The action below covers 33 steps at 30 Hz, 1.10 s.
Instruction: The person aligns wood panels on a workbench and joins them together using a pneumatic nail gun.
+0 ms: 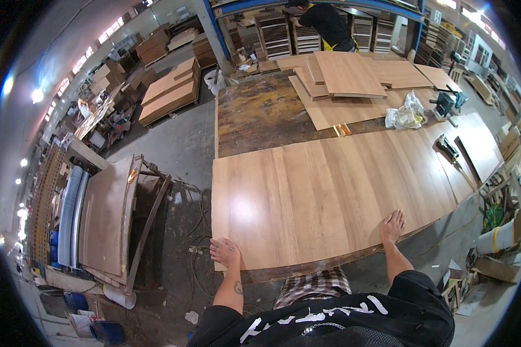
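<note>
1. Brown, stained wood makes up the broad flat worktable, its dark top bare behind the nearest sheet; it probably serves to carry large panels flat at about waist height.
2. Across its near side lies the long, pale tan, wood-grained rectangular sheet, between the two hands. Its long edge faces the person, likely so that both near corners are within reach (a dark strip of table shows beneath that edge, so it seems well supported there).
3. Farther back, the loose stack of light-brown rectangular boards sits at odd angles, perhaps put there to leave the near side free.
4. To the right of the stack stands the blue-green metal tool, whose kind I cannot tell; just left of it rests the crumpled translucent plastic bag, seemingly pushed aside.
5. On the right, the long black-bodied hand tool lies beyond the right hand, apparently parked.
6. The left hand rests palm down at the sheet's near left corner, fingers toward the side edge; whether they curl beneath, I cannot tell. The right hand lies flat near the front edge, fingers extended, clasping nothing. Set wide, they would steady the sheet evenly.
7. Smallest, the yellow-and-white little object sits just behind the sheet's far edge.
</note>
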Tool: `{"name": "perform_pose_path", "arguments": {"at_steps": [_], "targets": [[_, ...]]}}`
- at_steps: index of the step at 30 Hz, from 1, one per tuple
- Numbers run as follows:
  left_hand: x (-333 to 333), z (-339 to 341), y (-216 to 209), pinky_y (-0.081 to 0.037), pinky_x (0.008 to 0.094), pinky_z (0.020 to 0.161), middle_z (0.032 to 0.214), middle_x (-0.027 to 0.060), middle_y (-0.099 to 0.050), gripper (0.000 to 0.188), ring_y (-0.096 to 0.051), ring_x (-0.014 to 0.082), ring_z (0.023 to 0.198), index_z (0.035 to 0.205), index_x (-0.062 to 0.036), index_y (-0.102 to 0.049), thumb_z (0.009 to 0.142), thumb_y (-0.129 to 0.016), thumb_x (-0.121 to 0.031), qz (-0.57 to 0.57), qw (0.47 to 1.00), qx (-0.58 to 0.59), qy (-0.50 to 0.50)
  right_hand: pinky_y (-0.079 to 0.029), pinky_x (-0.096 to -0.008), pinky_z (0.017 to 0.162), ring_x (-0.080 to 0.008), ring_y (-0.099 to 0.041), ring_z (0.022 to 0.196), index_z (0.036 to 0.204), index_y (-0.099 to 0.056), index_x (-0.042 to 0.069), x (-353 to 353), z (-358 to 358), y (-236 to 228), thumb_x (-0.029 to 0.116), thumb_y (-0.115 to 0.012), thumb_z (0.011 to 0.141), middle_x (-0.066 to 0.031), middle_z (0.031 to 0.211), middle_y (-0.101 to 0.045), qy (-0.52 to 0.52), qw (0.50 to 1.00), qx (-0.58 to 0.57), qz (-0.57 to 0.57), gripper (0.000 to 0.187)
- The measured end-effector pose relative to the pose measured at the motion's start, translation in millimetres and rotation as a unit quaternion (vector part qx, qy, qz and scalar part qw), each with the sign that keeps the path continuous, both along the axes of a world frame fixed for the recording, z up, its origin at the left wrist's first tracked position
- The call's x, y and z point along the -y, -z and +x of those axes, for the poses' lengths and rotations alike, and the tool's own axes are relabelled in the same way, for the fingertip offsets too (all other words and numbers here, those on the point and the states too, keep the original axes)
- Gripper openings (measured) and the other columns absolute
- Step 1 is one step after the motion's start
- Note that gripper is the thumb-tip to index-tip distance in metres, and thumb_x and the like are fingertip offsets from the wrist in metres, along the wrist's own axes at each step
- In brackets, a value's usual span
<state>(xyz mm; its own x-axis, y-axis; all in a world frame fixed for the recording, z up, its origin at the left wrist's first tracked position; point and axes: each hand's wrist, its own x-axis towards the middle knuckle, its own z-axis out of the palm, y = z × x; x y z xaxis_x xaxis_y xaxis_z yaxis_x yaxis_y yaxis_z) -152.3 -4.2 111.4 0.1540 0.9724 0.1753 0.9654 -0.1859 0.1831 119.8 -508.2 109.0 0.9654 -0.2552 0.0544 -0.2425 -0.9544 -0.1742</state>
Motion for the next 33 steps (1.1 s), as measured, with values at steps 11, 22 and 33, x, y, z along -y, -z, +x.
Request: {"name": "perform_pose_path", "arguments": {"at_steps": [11, 22, 33], "targets": [[-1.1, -0.1, -5.0, -0.034, 0.0527, 0.099, 0.129, 0.0233, -0.047, 0.06, -0.045, 0.0389, 0.118, 0.14, 0.0023, -0.035, 0.096, -0.04, -0.038, -0.045, 0.999, -0.006, 0.002, -0.015, -0.0421, 0.117, -0.0256, -0.023, 0.144, 0.143, -0.038, 0.002, -1.6, -2.0, -3.4, 0.03, -0.032, 0.099, -0.0133, 0.153, -0.032, -0.005, 1.0, 0.004, -0.004, 0.052], [2.4, 1.9, -8.7, -0.036, 0.0505, 0.097, 0.125, 0.022, -0.05, 0.058, -0.048, 0.0369, 0.114, 0.138, 0.0021, -0.039, 0.096, -0.041, -0.037, -0.014, 1.0, -0.015, -0.002, -0.017, -0.0402, 0.117, -0.0254, -0.024, 0.143, 0.142, -0.039, 0.003, 1.7, 0.2, 2.5, 0.031, -0.032, 0.099, -0.0114, 0.152, -0.033, 0.002, 1.0, 0.011, -0.014, 0.052], [4.2, 3.0, -8.9, -0.037, 0.0507, 0.096, 0.125, 0.0223, -0.051, 0.057, -0.048, 0.0379, 0.113, 0.137, 0.0027, -0.04, 0.095, -0.041, -0.036, 0.002, 1.0, -0.017, 0.001, -0.017, -0.0422, 0.117, -0.0255, -0.027, 0.142, 0.142, -0.04, 0.003, 3.2, 0.9, 7.7, 0.03, -0.032, 0.098, -0.0128, 0.151, -0.036, -0.005, 0.999, 0.026, -0.037, 0.052]]}}
